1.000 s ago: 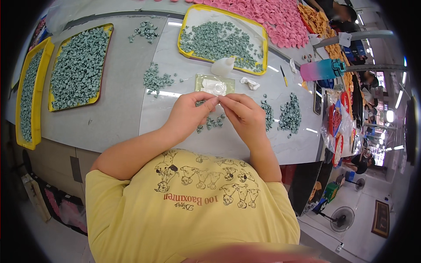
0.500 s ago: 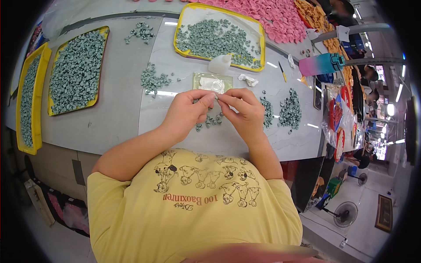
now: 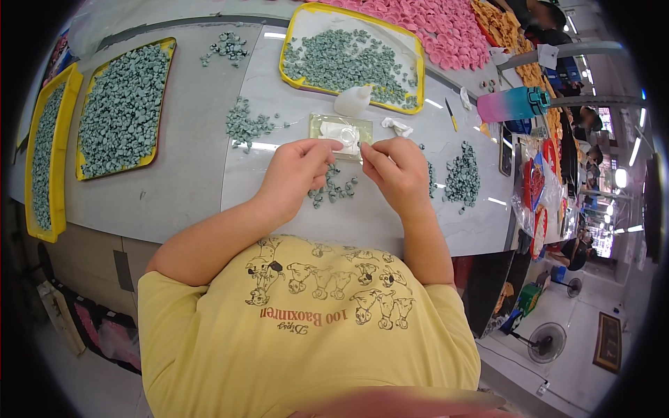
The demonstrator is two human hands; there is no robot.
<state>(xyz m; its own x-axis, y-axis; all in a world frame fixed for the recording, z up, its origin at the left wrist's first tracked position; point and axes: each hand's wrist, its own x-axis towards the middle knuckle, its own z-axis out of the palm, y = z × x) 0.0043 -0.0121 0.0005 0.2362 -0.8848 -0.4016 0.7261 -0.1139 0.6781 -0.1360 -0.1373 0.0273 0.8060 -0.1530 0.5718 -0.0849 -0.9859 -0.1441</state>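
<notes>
My left hand (image 3: 298,171) is closed, thumb and forefinger together beside the clear tray; whatever it may hold is hidden. My right hand (image 3: 398,175) pinches a small dark piece at its fingertips, over the tray's right side. The square, clear shallow tray (image 3: 320,129) has a pale sheet and a round ring-like shape in it. Behind it stands a white squeeze bottle (image 3: 353,102). Under and between my hands lies a loose group of small green pieces (image 3: 336,189) on the table.
More green pieces lie in a heap (image 3: 245,125) at left and a heap (image 3: 463,174) at right. Yellow-rimmed trays (image 3: 419,76) of them stand behind and at far left. A crumpled tissue (image 3: 398,127), a knife (image 3: 451,115) and a pink-blue bottle (image 3: 514,104) lie at right.
My hands were together at the fingertips and are now apart. The right hand has moved right and up toward the tray; the left has shifted only slightly.
</notes>
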